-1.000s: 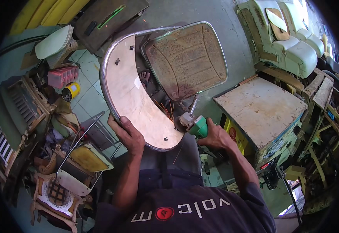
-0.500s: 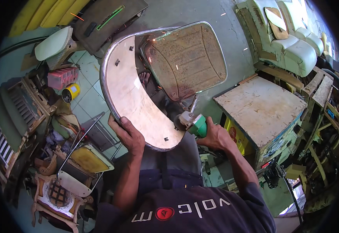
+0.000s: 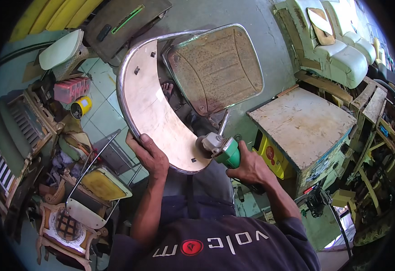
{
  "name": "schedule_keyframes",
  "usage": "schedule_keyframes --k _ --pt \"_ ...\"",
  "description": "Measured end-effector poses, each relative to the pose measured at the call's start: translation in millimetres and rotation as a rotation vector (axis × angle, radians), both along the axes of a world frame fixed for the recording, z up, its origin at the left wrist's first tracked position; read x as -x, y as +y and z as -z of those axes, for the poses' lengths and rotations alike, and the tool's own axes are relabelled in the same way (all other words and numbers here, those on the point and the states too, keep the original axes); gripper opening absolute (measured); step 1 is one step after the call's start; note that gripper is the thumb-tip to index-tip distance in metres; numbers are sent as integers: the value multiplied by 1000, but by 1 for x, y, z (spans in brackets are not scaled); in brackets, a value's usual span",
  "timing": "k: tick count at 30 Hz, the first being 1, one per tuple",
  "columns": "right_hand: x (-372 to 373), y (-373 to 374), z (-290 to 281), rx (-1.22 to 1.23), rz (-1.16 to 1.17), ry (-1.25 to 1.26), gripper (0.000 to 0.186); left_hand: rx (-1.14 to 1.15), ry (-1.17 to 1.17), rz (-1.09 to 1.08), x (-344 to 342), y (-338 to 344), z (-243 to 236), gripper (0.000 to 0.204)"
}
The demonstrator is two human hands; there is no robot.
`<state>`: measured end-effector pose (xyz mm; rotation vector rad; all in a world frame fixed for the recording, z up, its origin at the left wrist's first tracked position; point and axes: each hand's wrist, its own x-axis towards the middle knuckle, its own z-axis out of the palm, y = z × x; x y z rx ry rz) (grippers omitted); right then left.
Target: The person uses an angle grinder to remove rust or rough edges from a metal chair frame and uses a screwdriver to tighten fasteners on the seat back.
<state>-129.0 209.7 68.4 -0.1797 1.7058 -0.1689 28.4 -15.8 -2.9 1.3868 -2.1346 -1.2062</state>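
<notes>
A chair frame lies in front of me. Its curved backrest panel (image 3: 148, 101) is pale and rimmed by a chrome tube (image 3: 121, 92); its rusty metal seat pan (image 3: 218, 70) lies beyond, to the right. My left hand (image 3: 150, 156) grips the tube at the near left, thumb on top, fingers partly hidden underneath. In my right hand (image 3: 247, 165) is a green angle grinder (image 3: 227, 153), held around its body. The disc (image 3: 201, 147) sits over the near right end of the panel, close to a small black clip (image 3: 193, 160); whether it touches is unclear.
A worn wooden-topped cabinet (image 3: 303, 119) stands at the right, a torn white sofa (image 3: 328, 49) behind it. On the left are a chair with a yellow seat (image 3: 105, 183), a yellow can (image 3: 81, 107) and red plastic containers (image 3: 72, 90). A dark table (image 3: 125, 27) stands far left.
Sparks that flew across the seat and floor are gone. The grinder has shifted slightly left and nearer me, its disc now over the panel. My left hand stays on the tube.
</notes>
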Motion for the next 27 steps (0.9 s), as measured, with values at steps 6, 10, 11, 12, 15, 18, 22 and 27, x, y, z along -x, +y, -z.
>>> schedule_keyframes --k 6,10,11,12,15,18,22,27 --pt "-6 -8 -5 21 -9 -42 75 15 -66 23 2 -1 -5 51" --pt "-13 -6 -2 41 -37 -78 76 10 -40 19 4 0 -5 50" --pt "-16 -4 -1 40 -25 -68 75 7 -34 21 4 0 -5 49" --pt "-20 -2 0 40 -12 -58 75 4 -29 22 3 0 -4 49" --pt "-23 -1 -3 34 11 -56 75 13 -44 29 3 -1 -5 49" --pt "-23 -1 -6 20 26 -59 76 14 -70 25 5 -1 -8 49" --pt "-25 1 -5 23 48 -59 77 20 -32 8 4 0 -3 51" --pt "-26 5 -5 31 55 -49 79 -21 -14 -26 5 0 -2 54"
